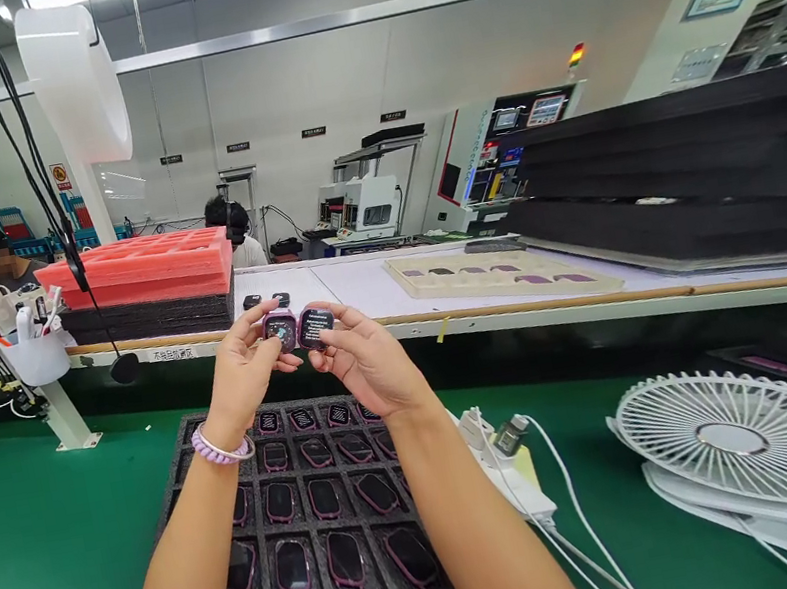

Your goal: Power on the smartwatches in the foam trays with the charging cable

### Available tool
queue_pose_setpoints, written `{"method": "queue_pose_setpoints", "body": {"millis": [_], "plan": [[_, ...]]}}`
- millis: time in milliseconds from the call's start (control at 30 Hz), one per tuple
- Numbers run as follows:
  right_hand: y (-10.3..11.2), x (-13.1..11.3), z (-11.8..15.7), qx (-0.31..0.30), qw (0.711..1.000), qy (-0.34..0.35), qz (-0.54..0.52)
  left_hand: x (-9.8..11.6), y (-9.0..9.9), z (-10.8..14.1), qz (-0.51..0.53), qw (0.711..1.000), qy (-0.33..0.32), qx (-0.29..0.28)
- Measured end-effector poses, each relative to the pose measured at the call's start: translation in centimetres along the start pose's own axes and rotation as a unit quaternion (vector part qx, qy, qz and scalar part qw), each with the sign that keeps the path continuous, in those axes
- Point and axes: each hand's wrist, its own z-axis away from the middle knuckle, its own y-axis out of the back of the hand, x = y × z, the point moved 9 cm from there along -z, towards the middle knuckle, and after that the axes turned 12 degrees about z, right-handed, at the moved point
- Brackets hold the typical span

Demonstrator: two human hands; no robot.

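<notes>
My left hand (248,366) pinches a purple-framed watch (281,329) with a lit round dial on its screen. Beside it, my right hand (366,355) grips a second watch (315,329), whose dark screen shows lines of white text. The two watches are side by side, level with the shelf edge. Below my hands and between my forearms lies a dark foam tray (310,543) with rows of similar purple-framed watches in its compartments. Some in the back row have lit text on their screens.
On the green bench, a white power strip (520,491) with cables and a white fan (739,442) stand right. The shelf (361,285) behind holds red trays (138,273), a cream tray (497,276) and black stacked sheets (684,172). Cables (21,127) hang left. Two people are beyond.
</notes>
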Motion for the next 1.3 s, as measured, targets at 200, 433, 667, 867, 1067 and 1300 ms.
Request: {"method": "queue_pose_setpoints", "body": {"millis": [200,433,667,867,1067,1300], "plan": [[0.1,-0.5,0.2,0.018,1.000,0.017,0.015,0.2,-0.2,0.1,-0.023,1.000,-0.009,-0.008],[0.2,-0.6,0.2,0.023,0.999,0.024,0.032,0.2,-0.4,0.1,-0.028,0.999,-0.012,-0.016],[0.0,-0.8,0.4,0.021,0.999,0.028,0.034,0.3,-0.5,0.2,-0.025,0.999,-0.015,-0.019],[-0.1,-1.1,0.5,0.023,0.998,0.033,0.038,0.3,-0.6,0.2,-0.025,0.999,-0.016,-0.022],[-0.1,-1.3,0.7,0.017,0.998,0.033,0.041,0.5,-1.0,0.4,-0.005,0.999,-0.014,-0.046],[-0.1,-1.1,0.6,0.026,0.998,0.040,0.045,0.5,-1.0,0.3,-0.008,0.999,-0.018,-0.045]]}}
